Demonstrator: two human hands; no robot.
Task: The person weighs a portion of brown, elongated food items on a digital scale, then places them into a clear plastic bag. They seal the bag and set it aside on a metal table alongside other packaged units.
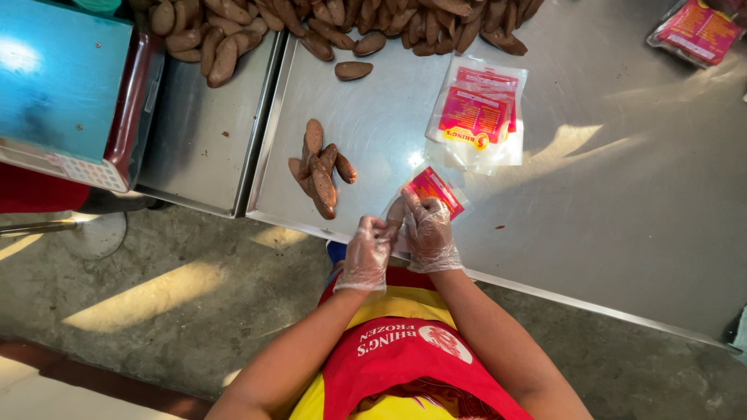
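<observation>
Both my hands wear thin clear gloves and meet at the near edge of the steel table (607, 202). My right hand (429, 233) grips a small clear plastic bag with a red label (433, 189). My left hand (366, 253) pinches a brown sausage (394, 212) at the bag's mouth. A small pile of brown sausages (319, 169) lies just left of my hands. A stack of the same labelled bags (476, 117) lies farther back, to the right of the pile.
A large heap of brown sausages (334, 23) runs along the table's far edge, with one loose sausage (353, 70) below it. A scale with a teal top (62, 85) stands at the left. Another red packet (696, 31) lies far right. Concrete floor (156, 288) lies below.
</observation>
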